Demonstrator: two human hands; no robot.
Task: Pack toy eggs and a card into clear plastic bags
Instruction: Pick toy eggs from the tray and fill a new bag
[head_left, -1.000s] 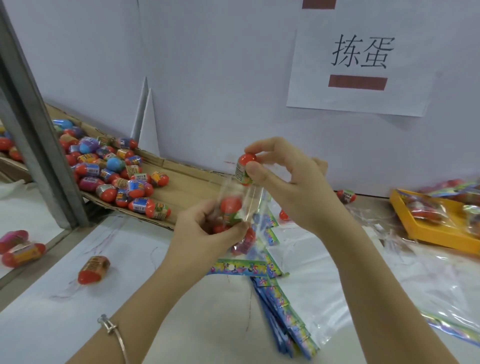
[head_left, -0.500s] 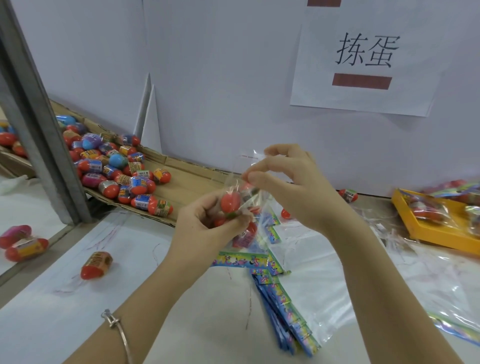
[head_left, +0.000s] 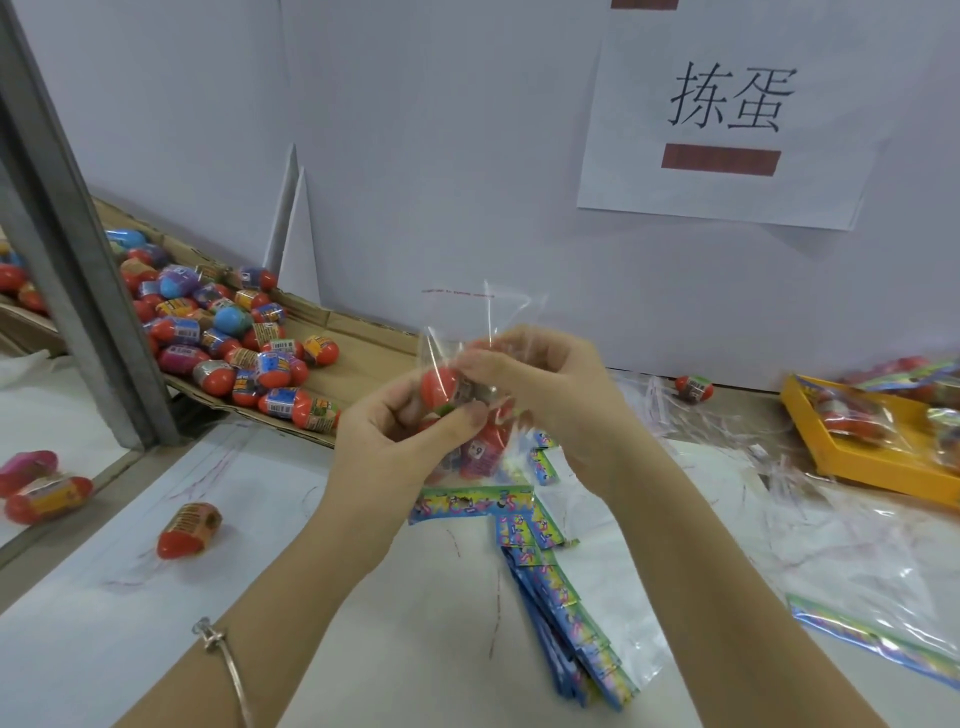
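My left hand (head_left: 395, 436) curls round the clear bag (head_left: 467, 322), cupping the toy eggs (head_left: 439, 387) inside so none spill. My right hand (head_left: 550, 395) pinches the plastic just above them, probably to gather the neck; spare cards (head_left: 543, 566) lie on the table below.

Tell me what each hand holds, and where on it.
Both hold one clear bag with toy eggs inside. The left hand grips its filled lower part; the right hand pinches it above the eggs, below the open top.
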